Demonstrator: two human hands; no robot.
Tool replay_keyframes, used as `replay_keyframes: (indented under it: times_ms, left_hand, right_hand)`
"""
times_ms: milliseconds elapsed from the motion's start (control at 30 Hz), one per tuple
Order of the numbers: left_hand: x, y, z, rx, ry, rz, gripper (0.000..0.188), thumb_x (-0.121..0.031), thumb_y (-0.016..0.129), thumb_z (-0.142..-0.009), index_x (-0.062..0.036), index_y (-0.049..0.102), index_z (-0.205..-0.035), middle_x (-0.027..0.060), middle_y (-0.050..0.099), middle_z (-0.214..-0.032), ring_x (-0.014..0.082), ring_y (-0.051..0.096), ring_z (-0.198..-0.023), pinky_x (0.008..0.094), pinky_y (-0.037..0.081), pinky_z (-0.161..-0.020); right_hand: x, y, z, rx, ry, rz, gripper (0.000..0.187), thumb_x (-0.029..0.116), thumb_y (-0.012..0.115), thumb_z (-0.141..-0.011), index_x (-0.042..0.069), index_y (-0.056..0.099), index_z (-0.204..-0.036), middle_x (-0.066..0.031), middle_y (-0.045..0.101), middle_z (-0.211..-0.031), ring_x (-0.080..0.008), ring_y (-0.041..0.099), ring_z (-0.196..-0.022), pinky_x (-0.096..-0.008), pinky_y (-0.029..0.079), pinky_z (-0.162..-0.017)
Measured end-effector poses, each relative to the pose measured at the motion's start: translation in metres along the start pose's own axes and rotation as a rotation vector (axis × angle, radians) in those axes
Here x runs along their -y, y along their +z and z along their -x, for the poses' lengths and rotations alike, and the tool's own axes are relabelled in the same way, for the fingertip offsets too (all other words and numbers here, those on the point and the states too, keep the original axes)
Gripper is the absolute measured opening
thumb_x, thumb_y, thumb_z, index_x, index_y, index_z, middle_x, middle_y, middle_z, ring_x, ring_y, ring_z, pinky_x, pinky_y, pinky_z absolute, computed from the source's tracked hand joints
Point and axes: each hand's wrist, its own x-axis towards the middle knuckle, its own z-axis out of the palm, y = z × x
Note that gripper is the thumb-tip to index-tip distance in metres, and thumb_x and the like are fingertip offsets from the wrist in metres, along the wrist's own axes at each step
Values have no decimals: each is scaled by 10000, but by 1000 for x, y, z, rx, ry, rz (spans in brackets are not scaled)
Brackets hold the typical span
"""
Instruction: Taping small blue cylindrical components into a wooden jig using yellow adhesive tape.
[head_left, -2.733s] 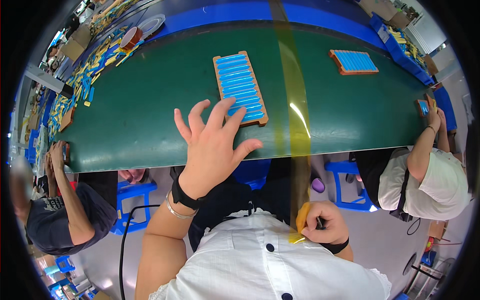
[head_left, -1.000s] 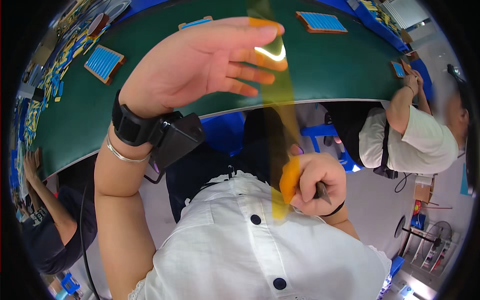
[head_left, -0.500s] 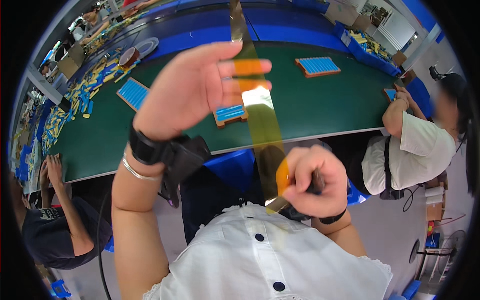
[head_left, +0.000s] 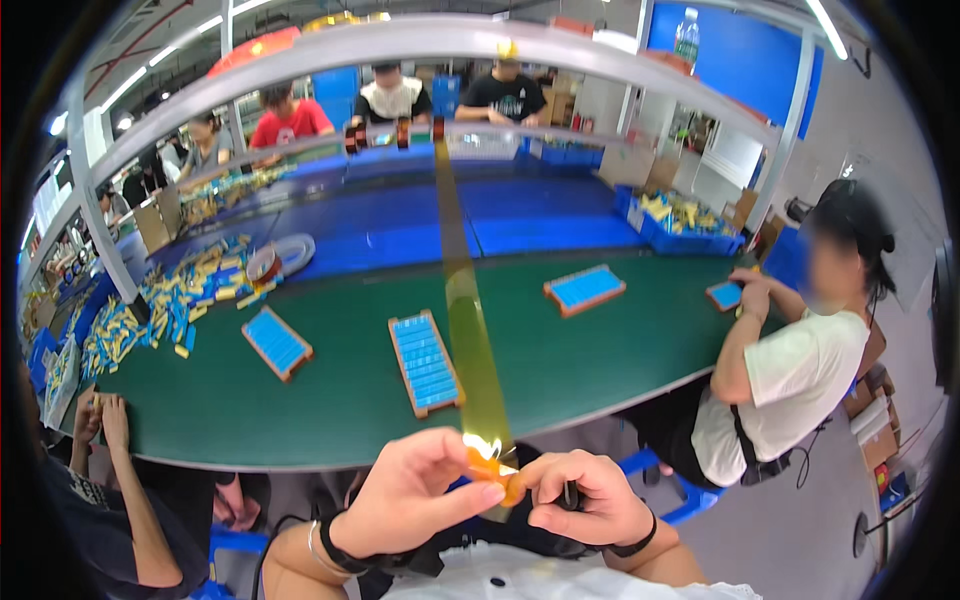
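Note:
A long strip of amber see-through adhesive tape [head_left: 472, 350] runs from a roll [head_left: 438, 128] on the far rail, across the table, to my hands. My left hand [head_left: 410, 498] pinches its near end between thumb and fingers, where it looks orange and folded. Beside it, my right hand [head_left: 595, 505] is closed, its fingertips against the tape's edge. A small dark object [head_left: 571, 496] sits in its curled fingers; its kind cannot be made out. Left of the tape lies a brown tray [head_left: 447, 398] with rows of blue pieces, beyond my hands.
Two similar trays lie on the green table [head_left: 340, 425], one left [head_left: 284, 370], one right [head_left: 597, 305]. Blue and yellow pieces [head_left: 170, 310] are heaped at left, near a brown tape roll [head_left: 263, 264]. A blue bin [head_left: 680, 235] stands far right. Co-workers sit on both sides.
My left hand has come down from above the table, fingers now pinching the tape's end. Both hands have come together low in front of me. The view has tilted up, showing the far rail.

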Motion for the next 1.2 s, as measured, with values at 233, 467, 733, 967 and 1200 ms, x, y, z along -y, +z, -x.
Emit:
replay_keyframes:
  times_ms: [233, 467, 733, 967, 1200]
  left_hand:
    - [-28, -21, 11, 49, 288, -191, 256, 150, 659, -811, 7, 581, -1009, 237, 652, -1080, 326, 688, -986, 462, 538, -895]
    - [-59, -55, 4, 157, 243, -577, 166, 66, 729, -796, -4, 631, -911, 154, 677, -949, 226, 656, -864, 320, 513, -756]
    - [-63, -72, 29, 118, 218, -613, 172, -31, 788, -778, -16, 651, -881, 161, 683, -908, 316, 656, -827, 399, 511, -765]
    - [-64, -73, 24, 212, 290, -607, 180, -40, 793, -773, -8, 660, -890, 174, 677, -900, 343, 650, -815, 419, 512, -755]
    - [-46, -91, 7, 257, 295, -568, 167, -26, 794, -783, -34, 687, -910, 108, 679, -915, 217, 670, -868, 321, 512, -772]
  right_hand:
    - [-19, -80, -94, -299, 138, 277, 248, 134, 513, -973, 16, 556, -1187, -17, 595, -897, -48, 488, -656, -218, 419, -579]
    - [-24, -198, -330, -576, -791, 1548, 325, 87, 531, -896, -4, 570, -1205, -290, 578, -1124, -387, 577, -852, -463, 496, -843]
    - [13, -189, -506, -702, -668, 1844, 239, 63, 536, -859, 92, 638, -1074, -120, 657, -1002, -290, 620, -1056, -414, 503, -854]
    - [-19, -227, -510, -781, -674, 1822, 345, 143, 492, -860, 126, 634, -1175, -121, 653, -1239, -368, 582, -1154, -603, 379, -964]
    - [1, -83, -313, -303, -644, 606, 214, 83, 600, -912, -34, 649, -1084, -98, 676, -875, -172, 643, -796, -292, 510, -706]
